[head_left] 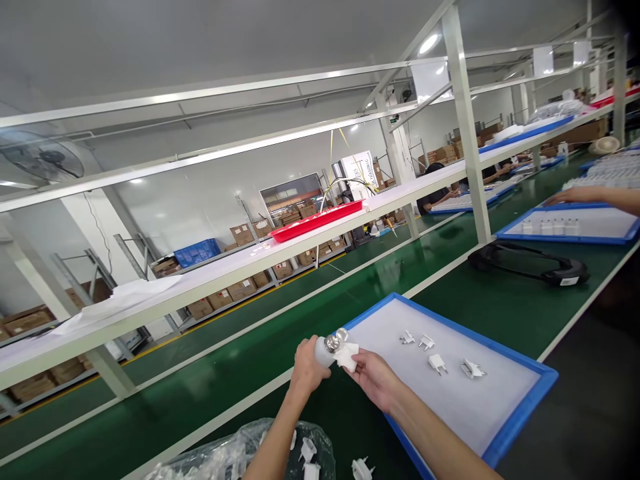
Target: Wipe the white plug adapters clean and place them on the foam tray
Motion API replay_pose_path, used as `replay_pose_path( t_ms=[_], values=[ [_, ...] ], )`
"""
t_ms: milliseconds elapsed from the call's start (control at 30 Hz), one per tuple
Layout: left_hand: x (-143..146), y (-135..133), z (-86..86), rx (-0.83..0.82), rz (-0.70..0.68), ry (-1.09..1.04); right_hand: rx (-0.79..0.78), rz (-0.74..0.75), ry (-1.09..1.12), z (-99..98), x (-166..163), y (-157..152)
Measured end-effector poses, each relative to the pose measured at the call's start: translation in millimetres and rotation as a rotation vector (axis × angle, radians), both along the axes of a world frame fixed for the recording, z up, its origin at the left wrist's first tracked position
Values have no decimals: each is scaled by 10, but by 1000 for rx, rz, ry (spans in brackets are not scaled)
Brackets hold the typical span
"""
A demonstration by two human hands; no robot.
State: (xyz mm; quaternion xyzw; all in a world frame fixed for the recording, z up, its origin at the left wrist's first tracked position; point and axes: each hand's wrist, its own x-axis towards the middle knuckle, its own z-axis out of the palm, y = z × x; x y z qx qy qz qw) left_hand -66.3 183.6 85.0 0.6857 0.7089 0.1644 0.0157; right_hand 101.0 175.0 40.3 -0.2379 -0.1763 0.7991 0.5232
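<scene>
White cloth (347,358) pinched in right hand (376,381), just beside metal top (331,343) of bottle (323,353) grasped in left hand (306,368), bottle's axis tilted toward cloth

There are one held bottle (323,353), one held cloth (346,357) and four plugs (437,363) on the nearest tray (450,400).

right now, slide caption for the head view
Left hand grips a bottle, right hand a white cloth, at its metal top.

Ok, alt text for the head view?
A person's left hand holds a metal-topped white bottle; the right hand holds a white cloth or tissue at its top. To their right, white plug adapters lie on a blue-rimmed tray.
</scene>
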Motion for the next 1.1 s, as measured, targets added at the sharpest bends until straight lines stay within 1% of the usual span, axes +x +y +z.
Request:
replay_pose_path(
  t_ms=[200, 300, 433, 533, 633, 733, 833, 900, 967, 1000, 1067, 1100],
  values=[
    [-137, 89, -309, 122, 123, -436, 13, 36, -49, 5, 118, -122],
    [-181, 145, -459, 161, 184, -618, 30, 59, -85, 2, 192, -198],
    [-220, 227, -625, 156, 256, -793, 66, 89, -123, 2, 273, -281],
    [-228, 235, -690, 148, 283, -856, 89, 108, -138, -5, 310, -324],
    [-210, 198, -690, 142, 305, -865, 102, 134, -168, -18, 328, -354],
    [-179, 162, -648, 134, 322, -839, 136, 178, -228, -31, 342, -384],
    [-153, 120, -567, 123, 340, -791, 188, 230, -341, -58, 372, -424],
    [-131, 33, -481, 127, 358, -752, 231, 260, -453, -97, 410, -461],
    [-82, -156, -379, 153, 364, -713, 289, 270, -597, -147, 460, -510],
    [-40, -297, -333, 176, 346, -696, 328, 262, -681, -171, 486, -539],
    [84, -662, -284, 235, 239, -665, 429, 230, -862, -213, 533, -606],
    [162, -872, -298, 254, 175, -660, 487, 213, -954, -230, 548, -643]
  ],
)
